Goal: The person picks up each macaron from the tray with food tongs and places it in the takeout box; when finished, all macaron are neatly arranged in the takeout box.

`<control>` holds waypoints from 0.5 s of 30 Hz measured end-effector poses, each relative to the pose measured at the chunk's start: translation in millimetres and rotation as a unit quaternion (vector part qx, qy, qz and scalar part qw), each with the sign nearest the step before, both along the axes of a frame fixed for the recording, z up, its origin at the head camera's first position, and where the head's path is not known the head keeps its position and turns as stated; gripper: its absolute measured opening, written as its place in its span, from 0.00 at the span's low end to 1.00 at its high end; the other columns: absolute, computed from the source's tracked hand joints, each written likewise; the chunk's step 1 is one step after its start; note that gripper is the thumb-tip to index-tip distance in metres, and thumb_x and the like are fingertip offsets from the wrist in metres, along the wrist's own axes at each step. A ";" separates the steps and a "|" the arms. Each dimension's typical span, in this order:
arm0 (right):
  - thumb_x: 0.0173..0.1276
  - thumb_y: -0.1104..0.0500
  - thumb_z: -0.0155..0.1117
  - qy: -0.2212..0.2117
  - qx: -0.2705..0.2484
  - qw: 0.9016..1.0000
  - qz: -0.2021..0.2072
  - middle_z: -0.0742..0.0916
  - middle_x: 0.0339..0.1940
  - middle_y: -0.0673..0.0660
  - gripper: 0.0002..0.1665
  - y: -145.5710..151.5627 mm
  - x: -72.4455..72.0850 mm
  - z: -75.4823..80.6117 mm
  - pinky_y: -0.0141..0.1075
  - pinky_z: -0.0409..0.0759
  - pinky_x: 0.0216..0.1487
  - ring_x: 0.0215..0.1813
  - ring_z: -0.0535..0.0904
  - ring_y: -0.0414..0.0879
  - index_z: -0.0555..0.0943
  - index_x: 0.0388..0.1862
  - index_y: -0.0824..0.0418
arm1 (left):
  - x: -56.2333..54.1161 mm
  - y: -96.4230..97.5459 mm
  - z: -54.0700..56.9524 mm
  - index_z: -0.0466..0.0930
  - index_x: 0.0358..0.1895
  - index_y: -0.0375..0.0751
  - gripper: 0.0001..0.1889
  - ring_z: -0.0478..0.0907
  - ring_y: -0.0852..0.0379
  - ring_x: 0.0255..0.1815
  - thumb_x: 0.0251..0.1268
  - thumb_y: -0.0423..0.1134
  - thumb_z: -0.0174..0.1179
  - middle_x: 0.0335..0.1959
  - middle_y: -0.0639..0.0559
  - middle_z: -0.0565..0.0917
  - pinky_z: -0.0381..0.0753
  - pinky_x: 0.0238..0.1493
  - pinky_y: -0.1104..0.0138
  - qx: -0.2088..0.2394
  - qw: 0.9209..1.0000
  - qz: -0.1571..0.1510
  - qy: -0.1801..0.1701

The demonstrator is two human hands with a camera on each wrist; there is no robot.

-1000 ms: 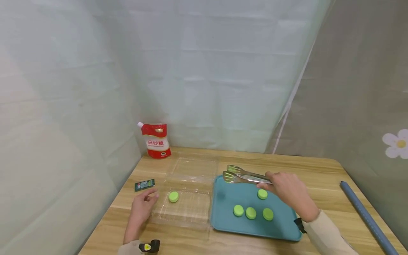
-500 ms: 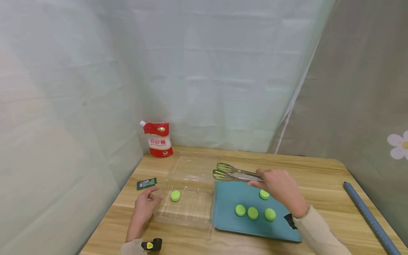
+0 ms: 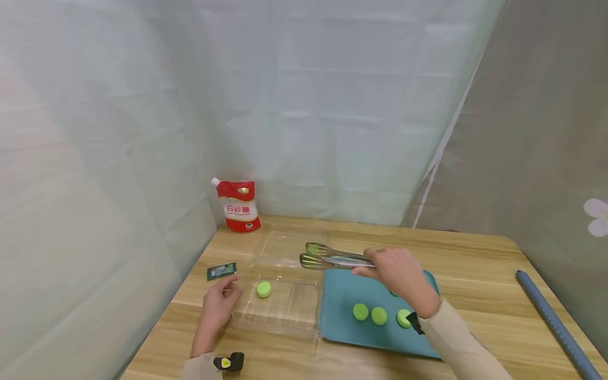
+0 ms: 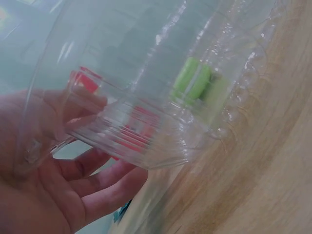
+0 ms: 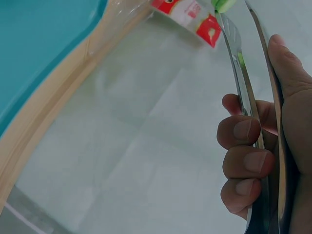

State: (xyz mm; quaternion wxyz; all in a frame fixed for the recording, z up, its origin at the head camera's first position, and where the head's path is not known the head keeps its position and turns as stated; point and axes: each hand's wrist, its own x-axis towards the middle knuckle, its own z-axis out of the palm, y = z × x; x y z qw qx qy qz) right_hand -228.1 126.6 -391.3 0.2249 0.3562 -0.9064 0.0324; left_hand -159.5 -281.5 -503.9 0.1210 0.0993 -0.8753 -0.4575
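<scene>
My right hand [image 3: 399,274] grips metal tongs [image 5: 248,83], fingers wrapped round one arm and thumb along the other. Between the tongs' tips is a green macaron [image 5: 224,5], held above the border between tray and box. The left hand [image 3: 220,303] is at the left side of a clear plastic clamshell box [image 3: 280,327], its thumb and fingers about the box's edge in the left wrist view. One green macaron [image 3: 264,288] lies in the box's near half, towards the left. On the blue tray [image 3: 347,335] sit several more macarons [image 3: 360,312], one mostly hidden by the right hand.
A red and white sugar pouch [image 3: 239,207] stands at the table's back left corner. Beside the left hand lies a small dark green packet [image 3: 221,271]. A blue-grey rod [image 3: 553,319] runs along the right edge. Pale curtains [image 3: 332,132] hang round the table.
The right hand has carried the tongs and macaron leftward, from over the tray towards the box. The left hand stays by the box's edge. The head view has shifted slightly.
</scene>
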 end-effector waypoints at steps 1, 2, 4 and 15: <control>0.61 0.30 0.66 0.002 0.001 1.000 0.001 0.62 0.11 0.42 0.29 -1.7 -0.3 0.2 0.32 0.55 0.15 0.14 0.56 0.35 0.69 0.22 0.50 | -0.3 0.6 -0.1 0.76 0.63 0.28 0.20 0.80 0.42 0.49 0.72 0.32 0.61 0.48 0.37 0.82 0.80 0.52 0.53 0.001 1.000 0.000 0.005; 0.61 0.31 0.66 0.004 0.003 1.000 0.002 0.62 0.11 0.43 0.29 -3.7 -0.7 0.1 0.32 0.54 0.15 0.14 0.56 0.36 0.69 0.22 0.50 | -0.5 1.0 -0.2 0.76 0.63 0.28 0.20 0.80 0.41 0.51 0.72 0.32 0.61 0.48 0.37 0.82 0.80 0.54 0.51 0.004 1.000 0.000 0.009; 0.60 0.31 0.66 0.009 0.007 1.000 0.005 0.62 0.11 0.42 0.28 -7.4 -1.7 -1.1 0.31 0.54 0.15 0.14 0.55 0.35 0.71 0.22 0.50 | -0.7 1.5 -0.2 0.76 0.62 0.27 0.19 0.81 0.40 0.51 0.72 0.31 0.61 0.48 0.36 0.82 0.79 0.55 0.49 0.006 1.000 -0.001 0.016; 0.61 0.31 0.66 -0.007 0.025 0.999 0.019 0.60 0.10 0.43 0.28 -27.5 -4.2 -14.5 0.31 0.47 0.16 0.12 0.53 0.35 0.72 0.22 0.50 | 1.1 1.3 0.7 0.76 0.63 0.28 0.20 0.81 0.40 0.50 0.72 0.32 0.61 0.48 0.37 0.83 0.81 0.53 0.50 0.001 1.000 0.004 0.005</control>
